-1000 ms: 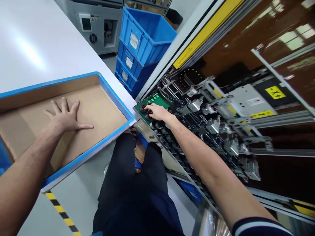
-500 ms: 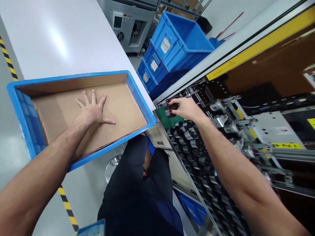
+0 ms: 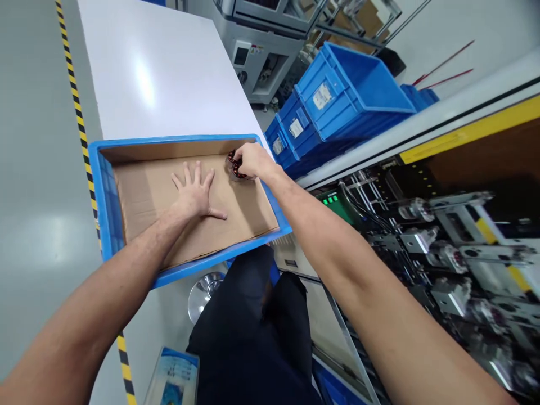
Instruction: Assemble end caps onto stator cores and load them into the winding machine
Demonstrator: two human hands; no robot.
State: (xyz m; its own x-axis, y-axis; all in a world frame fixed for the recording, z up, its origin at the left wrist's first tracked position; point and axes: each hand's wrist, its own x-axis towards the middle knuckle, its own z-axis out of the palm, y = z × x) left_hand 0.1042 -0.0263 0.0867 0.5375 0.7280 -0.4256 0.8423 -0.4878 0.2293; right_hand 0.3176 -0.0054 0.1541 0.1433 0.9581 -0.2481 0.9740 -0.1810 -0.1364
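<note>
A shallow blue bin [image 3: 98, 191], its bottom lined with brown cardboard [image 3: 147, 194], stands at the near end of the white table. Pressed flat on the cardboard near the middle is my left hand [image 3: 194, 197], fingers spread and holding nothing. Over the bin's far right corner, my right hand [image 3: 253, 160] grips small motor stators [image 3: 234, 166] with dark rims and copper-coloured windings. They are low, close to the cardboard; whether they touch it I cannot tell. My fingers partly cover them, so their number is unclear.
Beyond the bin stretches the white table [image 3: 169, 73]. Stacked blue crates [image 3: 337, 107] stand at the back right. Along the right runs a machine with metal fixtures [image 3: 447, 253] and a green-lit panel [image 3: 333, 201]. A round chrome stool base [image 3: 200, 295] is below the bin.
My right hand has carried the stators left from the machine side into the bin's far right corner. My left hand stays flat on the cardboard. The view has shifted.
</note>
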